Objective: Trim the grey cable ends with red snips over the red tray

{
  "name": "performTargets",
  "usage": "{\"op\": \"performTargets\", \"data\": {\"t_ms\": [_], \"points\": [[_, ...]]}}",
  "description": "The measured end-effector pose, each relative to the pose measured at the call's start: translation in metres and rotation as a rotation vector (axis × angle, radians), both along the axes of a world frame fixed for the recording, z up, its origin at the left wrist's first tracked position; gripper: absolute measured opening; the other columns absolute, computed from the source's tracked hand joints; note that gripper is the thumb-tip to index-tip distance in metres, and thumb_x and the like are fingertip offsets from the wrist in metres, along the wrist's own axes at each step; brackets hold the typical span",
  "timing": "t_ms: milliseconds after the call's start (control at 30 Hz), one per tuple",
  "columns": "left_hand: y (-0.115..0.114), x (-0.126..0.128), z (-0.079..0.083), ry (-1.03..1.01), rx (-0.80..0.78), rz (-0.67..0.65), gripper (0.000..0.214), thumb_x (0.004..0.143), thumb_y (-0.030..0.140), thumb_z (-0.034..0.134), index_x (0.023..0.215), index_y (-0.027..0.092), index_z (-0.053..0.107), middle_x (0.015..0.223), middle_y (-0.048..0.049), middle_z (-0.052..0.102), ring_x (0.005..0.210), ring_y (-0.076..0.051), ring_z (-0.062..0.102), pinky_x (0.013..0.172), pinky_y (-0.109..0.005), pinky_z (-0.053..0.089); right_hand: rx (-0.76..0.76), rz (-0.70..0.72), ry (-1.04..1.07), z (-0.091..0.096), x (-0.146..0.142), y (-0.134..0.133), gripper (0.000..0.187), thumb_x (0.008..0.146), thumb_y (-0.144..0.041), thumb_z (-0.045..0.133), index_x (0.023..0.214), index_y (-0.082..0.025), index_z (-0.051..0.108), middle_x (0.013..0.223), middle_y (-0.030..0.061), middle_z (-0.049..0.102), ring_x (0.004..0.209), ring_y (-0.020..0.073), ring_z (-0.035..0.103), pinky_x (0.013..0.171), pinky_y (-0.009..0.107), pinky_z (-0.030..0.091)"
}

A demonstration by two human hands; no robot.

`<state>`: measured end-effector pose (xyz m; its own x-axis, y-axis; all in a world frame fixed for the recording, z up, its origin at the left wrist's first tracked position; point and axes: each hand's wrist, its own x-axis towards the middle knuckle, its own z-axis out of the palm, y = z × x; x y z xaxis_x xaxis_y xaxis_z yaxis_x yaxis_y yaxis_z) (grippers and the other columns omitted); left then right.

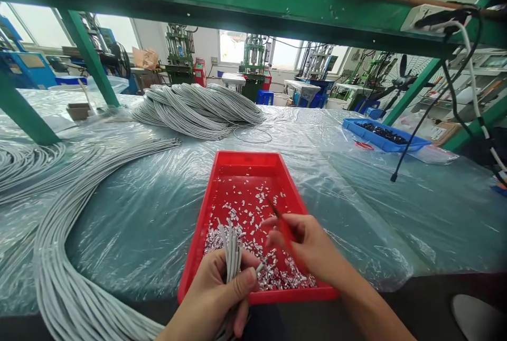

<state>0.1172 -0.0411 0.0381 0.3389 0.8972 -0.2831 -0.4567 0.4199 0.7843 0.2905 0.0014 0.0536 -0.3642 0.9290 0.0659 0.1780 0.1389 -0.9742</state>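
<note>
My left hand (225, 288) is closed around a bundle of thin grey cables (233, 256), their ends pointing up. One cable end (260, 267) sticks out to the right between the thumb and fingers. In my right hand (304, 243) is a slim red-handled tool (285, 235) with a dark pointed tip; it is blurred, so its exact kind is unclear. The tip is up and apart from the cables. Both hands are over the near part of a red tray (247, 157), where many small silvery foil scraps (277, 275) lie, thickest at the near end.
A long bundle of grey cables (59, 246) curves along the left side. Behind the tray lies a large cable coil (198, 109). A blue tray (415, 143) with black parts is at the right, below a hanging black cord (415, 130). A green beam (253, 0) crosses overhead.
</note>
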Motion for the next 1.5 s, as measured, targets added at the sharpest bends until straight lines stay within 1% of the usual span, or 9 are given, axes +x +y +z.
{"op": "performTargets", "data": {"t_ms": [133, 400, 767, 933, 1033, 1133, 1300, 1367, 1500], "points": [[0.002, 0.001, -0.007, -0.062, 0.035, -0.027, 0.031, 0.062, 0.037, 0.079, 0.069, 0.013, 0.061, 0.049, 0.0017, 0.062, 0.027, -0.002, 0.048, 0.03, -0.007, 0.024, -0.11, 0.041, 0.083, 0.003, -0.007, -0.018, 0.025, 0.07, -0.038, 0.07, 0.074, -0.016, 0.06, 0.054, -0.0055, 0.044, 0.047, 0.0104, 0.04, 0.045, 0.022, 0.034], [0.01, -0.003, -0.008, -0.171, 0.039, -0.262, 0.027, 0.073, 0.035, 0.072, 0.064, 0.013, 0.059, 0.048, 0.0021, 0.056, 0.026, 0.0, 0.036, 0.026, -0.009, 0.02, -0.024, 0.047, 0.119, 0.013, -0.015, -0.024, 0.02, 0.071, -0.031, 0.069, 0.061, -0.014, 0.065, 0.051, -0.0038, 0.045, 0.046, 0.009, 0.034, 0.042, 0.021, 0.028], [0.009, 0.0, -0.004, -0.024, 0.124, -0.142, 0.033, 0.071, 0.042, 0.071, 0.069, 0.012, 0.058, 0.052, 0.0023, 0.057, 0.027, 0.001, 0.034, 0.029, -0.011, 0.017, -0.139, -0.075, 0.169, 0.005, -0.024, -0.031, 0.011, 0.063, -0.024, 0.073, 0.062, -0.015, 0.067, 0.044, -0.0053, 0.046, 0.038, 0.0083, 0.036, 0.039, 0.021, 0.03], [0.005, 0.002, -0.007, 0.002, 0.18, -0.029, 0.029, 0.071, 0.039, 0.072, 0.071, 0.014, 0.058, 0.051, 0.0053, 0.054, 0.029, 0.001, 0.037, 0.031, -0.011, 0.017, -0.182, -0.131, 0.243, -0.008, -0.029, -0.034, 0.014, 0.072, -0.03, 0.062, 0.069, -0.017, 0.062, 0.042, -0.0084, 0.04, 0.038, 0.0072, 0.03, 0.038, 0.02, 0.025], [0.003, 0.0, -0.004, -0.019, 0.163, -0.179, 0.032, 0.075, 0.042, 0.068, 0.066, 0.012, 0.058, 0.046, 0.0044, 0.051, 0.029, 0.0, 0.033, 0.031, -0.013, 0.016, -0.241, -0.027, 0.264, -0.011, -0.03, -0.031, 0.025, 0.07, -0.042, 0.057, 0.065, -0.018, 0.056, 0.037, -0.0102, 0.035, 0.033, 0.0065, 0.026, 0.037, 0.02, 0.025], [0.004, -0.003, -0.001, -0.061, 0.109, -0.349, 0.037, 0.075, 0.045, 0.067, 0.063, 0.011, 0.058, 0.043, 0.0041, 0.048, 0.028, 0.0, 0.028, 0.029, -0.014, 0.014, -0.256, 0.051, 0.191, -0.006, -0.028, -0.021, 0.027, 0.067, -0.042, 0.058, 0.063, -0.016, 0.059, 0.043, -0.0047, 0.048, 0.032, 0.0063, 0.03, 0.034, 0.02, 0.025], [0.003, -0.007, 0.003, -0.061, 0.038, -0.118, 0.034, 0.067, 0.042, 0.075, 0.079, 0.015, 0.059, 0.053, 0.0037, 0.058, 0.029, 0.002, 0.031, 0.032, -0.012, 0.014, -0.084, -0.129, -0.019, 0.0, -0.009, 0.003, 0.014, 0.067, -0.018, 0.067, 0.057, -0.016, 0.057, 0.05, -0.0054, 0.048, 0.05, 0.0114, 0.043, 0.048, 0.022, 0.035], [0.001, -0.006, 0.006, 0.008, 0.057, -0.021, 0.036, 0.066, 0.043, 0.075, 0.082, 0.015, 0.059, 0.056, 0.0043, 0.059, 0.03, 0.003, 0.033, 0.035, -0.012, 0.016, -0.051, -0.118, -0.057, 0.0, 0.0, 0.004, 0.006, 0.068, -0.014, 0.066, 0.073, -0.017, 0.062, 0.061, -0.0031, 0.056, 0.06, 0.0149, 0.051, 0.059, 0.025, 0.043], [-0.002, -0.002, 0.007, 0.118, 0.119, 0.053, 0.037, 0.069, 0.046, 0.071, 0.084, 0.014, 0.058, 0.044, 0.0097, 0.047, 0.03, 0.001, 0.029, 0.036, -0.014, 0.016, -0.105, 0.025, -0.03, -0.001, 0.017, -0.016, 0.046, 0.073, -0.02, 0.06, 0.118, -0.017, 0.051, 0.086, 0.0035, 0.063, 0.072, 0.0177, 0.059, 0.071, 0.03, 0.051]]}}
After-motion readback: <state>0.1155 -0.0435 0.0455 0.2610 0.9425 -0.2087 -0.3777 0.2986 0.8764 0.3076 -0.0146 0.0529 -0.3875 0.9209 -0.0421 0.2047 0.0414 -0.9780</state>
